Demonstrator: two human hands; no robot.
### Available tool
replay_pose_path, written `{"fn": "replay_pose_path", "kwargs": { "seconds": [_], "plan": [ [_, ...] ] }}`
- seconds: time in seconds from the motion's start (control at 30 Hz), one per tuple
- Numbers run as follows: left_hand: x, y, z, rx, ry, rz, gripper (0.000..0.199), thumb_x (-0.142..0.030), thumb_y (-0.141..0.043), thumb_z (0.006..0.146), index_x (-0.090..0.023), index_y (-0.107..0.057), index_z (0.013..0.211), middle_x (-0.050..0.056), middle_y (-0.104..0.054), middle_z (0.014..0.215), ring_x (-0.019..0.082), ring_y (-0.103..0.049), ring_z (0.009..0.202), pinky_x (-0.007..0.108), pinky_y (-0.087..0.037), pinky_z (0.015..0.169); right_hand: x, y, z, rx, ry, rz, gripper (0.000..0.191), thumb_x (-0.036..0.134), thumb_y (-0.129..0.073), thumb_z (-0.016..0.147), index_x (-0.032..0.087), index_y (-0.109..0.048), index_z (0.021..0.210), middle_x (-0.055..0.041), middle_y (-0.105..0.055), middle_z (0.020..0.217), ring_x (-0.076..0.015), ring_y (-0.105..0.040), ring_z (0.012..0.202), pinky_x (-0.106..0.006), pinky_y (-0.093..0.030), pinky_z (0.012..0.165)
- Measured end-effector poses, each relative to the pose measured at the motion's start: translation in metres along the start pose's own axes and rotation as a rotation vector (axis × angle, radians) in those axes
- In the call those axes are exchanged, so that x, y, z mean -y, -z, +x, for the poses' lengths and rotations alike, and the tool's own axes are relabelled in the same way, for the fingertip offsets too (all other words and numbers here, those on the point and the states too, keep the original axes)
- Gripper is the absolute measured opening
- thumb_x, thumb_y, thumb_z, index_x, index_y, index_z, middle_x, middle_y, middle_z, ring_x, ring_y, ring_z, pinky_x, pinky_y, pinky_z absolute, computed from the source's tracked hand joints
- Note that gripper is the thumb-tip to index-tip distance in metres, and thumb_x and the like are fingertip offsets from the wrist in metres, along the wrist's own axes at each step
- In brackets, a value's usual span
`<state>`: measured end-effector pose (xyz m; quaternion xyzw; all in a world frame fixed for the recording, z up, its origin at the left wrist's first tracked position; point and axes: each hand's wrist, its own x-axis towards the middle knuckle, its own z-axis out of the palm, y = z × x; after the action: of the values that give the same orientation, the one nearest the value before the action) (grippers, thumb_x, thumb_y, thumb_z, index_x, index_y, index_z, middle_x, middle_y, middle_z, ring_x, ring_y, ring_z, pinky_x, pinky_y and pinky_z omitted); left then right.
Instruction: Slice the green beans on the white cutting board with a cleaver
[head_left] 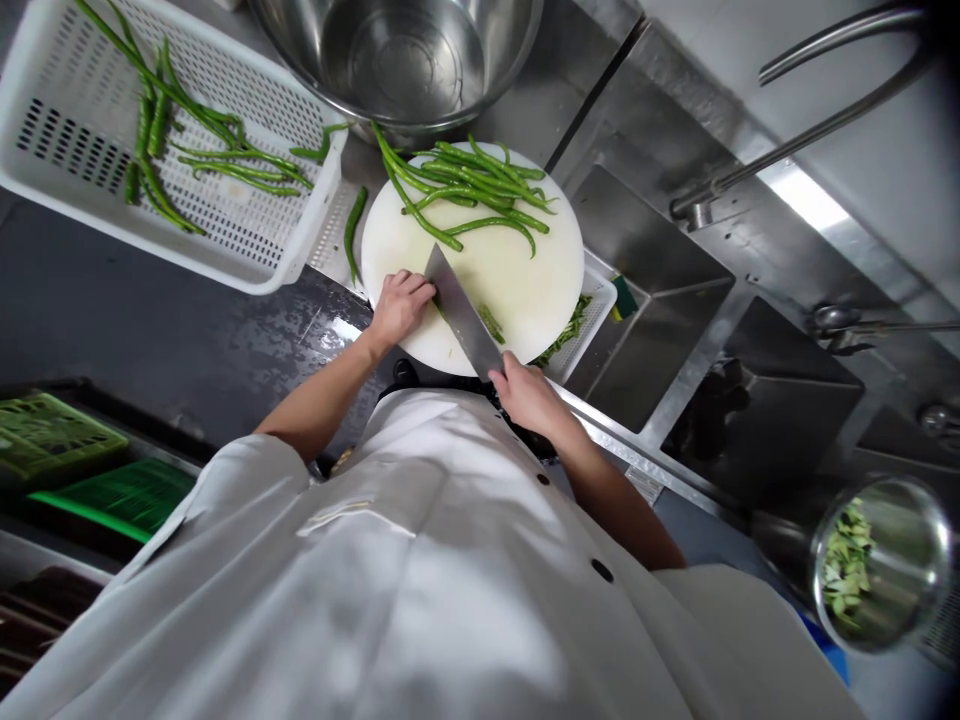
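My right hand (pixel 527 395) is wrapped round the handle of a cleaver (pixel 466 318), its broad blade slanting across the round white cutting board (pixel 540 290). On the left of the blade, my left hand (pixel 403 308) has its fingers curled down on the board, holding a green chili pepper that is mostly hidden under them. Cut pepper pieces (pixel 491 323) lie just right of the blade. A pile of long whole green chili peppers (pixel 480 185) covers the far side of the board. One more pepper (pixel 354 235) rests off the board's left edge.
A white perforated basket (pixel 296 240) with long peppers stands at left. Behind the board is a large steel bowl (pixel 517 60). Cut green strips lie in a white basket (pixel 600 325) partly under the board. Steel sinks (pixel 652 330) and a faucet (pixel 697 205) are at right.
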<state>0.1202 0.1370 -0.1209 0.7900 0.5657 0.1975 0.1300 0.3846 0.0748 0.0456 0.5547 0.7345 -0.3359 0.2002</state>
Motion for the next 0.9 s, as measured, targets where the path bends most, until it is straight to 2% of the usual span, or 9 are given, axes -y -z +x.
{"fn": "replay_pose_path", "kwargs": {
  "seconds": [0.1,0.17,0.3,0.4,0.5,0.57,0.67,0.77,0.9],
  "plan": [
    [0.0,0.0,0.001,-0.012,0.003,-0.025,0.026,-0.024,-0.041,0.107,-0.025,-0.066,0.1,0.008,-0.065,0.103,0.027,-0.052,0.101,0.046,-0.043,0.089,0.008,-0.012,0.025,-0.083,0.003,0.061,0.04,0.031,-0.038,0.111,0.01,-0.052,0.142,-0.0207,-0.077,0.114,-0.0328,-0.072,0.105,-0.035,-0.049,0.085],
    [0.002,0.005,0.003,-0.046,0.02,-0.073,0.029,-0.026,-0.037,0.108,-0.024,-0.065,0.104,0.01,-0.063,0.107,0.027,-0.053,0.103,0.046,-0.046,0.092,-0.001,-0.017,0.036,-0.092,-0.002,0.166,0.039,0.034,-0.038,0.11,0.014,-0.053,0.14,-0.0163,-0.078,0.108,-0.0292,-0.074,0.092,-0.035,-0.052,0.082],
    [0.016,0.024,0.002,-0.137,0.084,-0.135,0.03,-0.033,-0.042,0.107,-0.019,-0.064,0.121,0.015,-0.06,0.123,0.031,-0.053,0.116,0.049,-0.048,0.102,-0.049,-0.023,0.026,-0.051,-0.023,0.413,0.028,0.042,-0.04,0.108,0.023,-0.058,0.119,-0.0005,-0.072,0.077,-0.0181,-0.063,0.053,-0.03,-0.052,0.065],
    [0.029,0.035,-0.004,-0.12,0.113,-0.098,0.029,-0.036,-0.048,0.104,-0.018,-0.067,0.117,0.015,-0.062,0.113,0.032,-0.055,0.112,0.05,-0.048,0.102,-0.081,-0.026,0.004,-0.11,-0.09,0.471,0.026,0.043,-0.042,0.107,0.024,-0.058,0.112,0.0038,-0.066,0.067,-0.0169,-0.058,0.047,-0.03,-0.051,0.063],
    [0.028,0.034,-0.008,-0.05,0.094,-0.08,0.031,-0.034,-0.045,0.105,-0.019,-0.072,0.108,0.011,-0.063,0.099,0.029,-0.056,0.101,0.046,-0.049,0.095,-0.092,-0.03,-0.013,-0.163,-0.159,0.398,0.028,0.042,-0.041,0.107,0.022,-0.059,0.114,0.001,-0.067,0.071,-0.0191,-0.06,0.051,-0.033,-0.051,0.069],
    [0.016,0.029,-0.007,-0.025,0.043,-0.086,0.034,-0.032,-0.041,0.106,-0.021,-0.074,0.108,0.01,-0.065,0.1,0.027,-0.056,0.098,0.044,-0.049,0.093,-0.091,-0.033,-0.02,-0.205,-0.166,0.282,0.031,0.04,-0.041,0.107,0.02,-0.061,0.118,-0.0041,-0.071,0.078,-0.0225,-0.063,0.061,-0.036,-0.051,0.077],
    [-0.008,0.022,0.001,-0.061,-0.023,-0.079,0.037,-0.032,-0.039,0.109,-0.024,-0.075,0.11,0.011,-0.068,0.109,0.028,-0.056,0.103,0.046,-0.047,0.094,-0.086,-0.037,-0.025,-0.248,-0.157,0.13,0.035,0.039,-0.041,0.108,0.017,-0.063,0.125,-0.0119,-0.076,0.093,-0.0293,-0.068,0.083,-0.037,-0.049,0.085],
    [-0.024,0.015,0.005,-0.071,-0.084,-0.085,0.039,-0.03,-0.036,0.111,-0.025,-0.075,0.111,0.012,-0.069,0.112,0.028,-0.056,0.107,0.048,-0.047,0.096,-0.081,-0.039,-0.029,-0.22,-0.153,0.067,0.041,0.04,-0.04,0.109,0.016,-0.06,0.135,-0.0151,-0.077,0.103,-0.0327,-0.068,0.096,-0.036,-0.048,0.085],
    [-0.025,0.004,-0.003,0.037,-0.176,-0.131,0.042,-0.029,-0.033,0.111,-0.022,-0.074,0.114,0.012,-0.07,0.113,0.025,-0.059,0.103,0.045,-0.05,0.097,-0.074,-0.037,-0.036,-0.143,-0.106,0.038,0.042,0.039,-0.039,0.111,0.015,-0.059,0.139,-0.0161,-0.077,0.107,-0.0327,-0.07,0.099,-0.036,-0.047,0.085]
  ]
}}
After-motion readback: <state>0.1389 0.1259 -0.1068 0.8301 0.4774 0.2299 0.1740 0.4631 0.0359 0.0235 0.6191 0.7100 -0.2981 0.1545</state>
